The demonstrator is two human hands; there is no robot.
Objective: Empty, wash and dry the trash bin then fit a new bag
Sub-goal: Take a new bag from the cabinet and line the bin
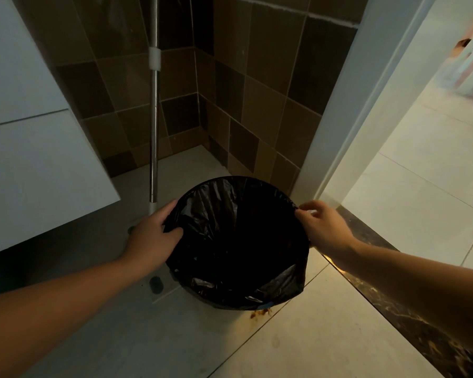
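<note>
We stood in a home, in a dim tiled corner: brown square wall tiles [271, 85], a white cabinet door [33, 165], pale glossy floor tiles [410, 203], and a white door frame [347, 124] opening onto a brighter room.

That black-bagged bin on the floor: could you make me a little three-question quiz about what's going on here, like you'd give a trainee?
1. True or false: the trash bin is lined with a black bag.
2. Which hand pinches the bag's edge at the rim? A) left hand B) right hand
3. Fill in: behind the bin, a metal ____ stands against the tiled wall.

Key: 1 true; 2 B, while the left hand grips the rim with its thumb inside; 3 pole.
</note>
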